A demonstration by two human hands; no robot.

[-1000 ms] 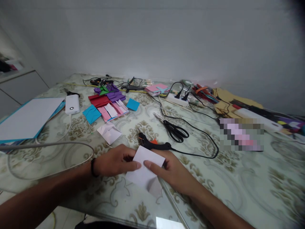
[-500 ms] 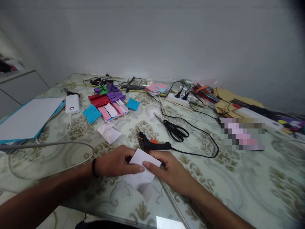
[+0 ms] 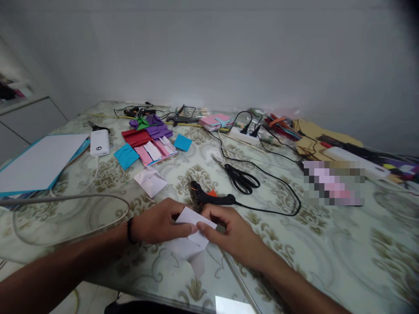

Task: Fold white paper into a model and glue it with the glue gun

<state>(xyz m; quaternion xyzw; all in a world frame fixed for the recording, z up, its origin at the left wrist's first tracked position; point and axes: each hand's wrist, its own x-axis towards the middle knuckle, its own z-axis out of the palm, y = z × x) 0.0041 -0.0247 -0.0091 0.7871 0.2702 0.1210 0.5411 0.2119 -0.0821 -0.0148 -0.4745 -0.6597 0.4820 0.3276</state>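
Observation:
A partly folded sheet of white paper [image 3: 190, 245] is between my hands near the table's front edge. My left hand [image 3: 162, 222] pinches its left side, thumb on top and fingers hidden behind. From the right, my right hand [image 3: 231, 231] grips the same paper, its thumb tip close to the left thumb. Just beyond my hands lies a black hot glue gun [image 3: 212, 198], with a bit of orange paper [image 3: 212, 192] behind it. A folded white paper piece [image 3: 150, 181] rests beyond my left hand. Black-handled scissors [image 3: 240, 178] lie farther back on the right.
Folded coloured papers [image 3: 135, 138] and blue squares [image 3: 182, 142] lie back left. A white power bank [image 3: 99, 143] with a cable sits beside large paper sheets [image 3: 46, 161]. A power strip [image 3: 244, 135] feeds the glue gun's cord. A thin rod [image 3: 240, 281] lies by my right forearm.
The white paper has tilted and shifted slightly left between my hands. My right hand has moved a little left, and both thumbs now nearly meet on the paper.

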